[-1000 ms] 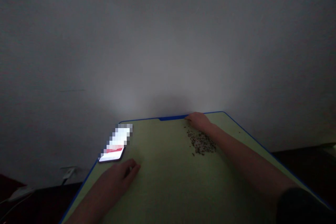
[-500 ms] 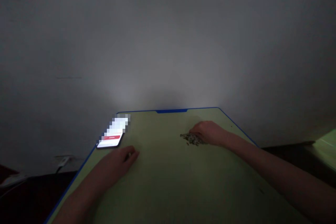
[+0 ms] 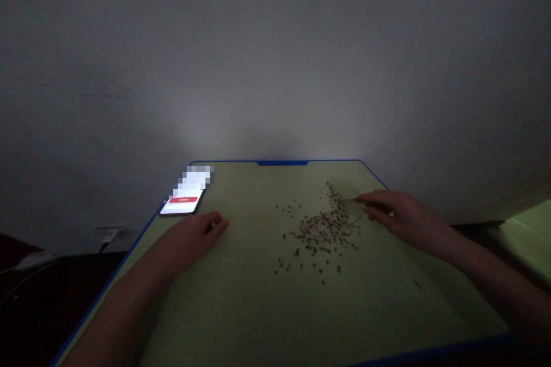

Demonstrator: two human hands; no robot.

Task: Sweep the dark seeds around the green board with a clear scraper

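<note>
Small dark and pale grains [image 3: 325, 229] lie spread across the right half of the pale table [image 3: 241, 304], thickest in the middle with loose ones around. Just right of them is my right hand [image 3: 394, 212], its thumb and fingers closed on a thin pale object [image 3: 350, 200] that points left over the grains. Its kind is too dim to make out. My left hand [image 3: 206, 229] rests on the table at the left, fingers curled and thumb against them, with nothing visible in it. Beyond that hand lies a phone [image 3: 183, 206] with a lit screen.
A blue edge [image 3: 282, 162] borders the table, which stands against a grey wall [image 3: 275, 57]. On the floor side at the left are a white plug [image 3: 109, 238] and a cable. A pale surface [image 3: 527, 235] shows at the far right.
The small compact heap under my right hand is now a wide scatter of grains. My right hand has moved right, off the heap. The left hand keeps its curled pose near the phone.
</note>
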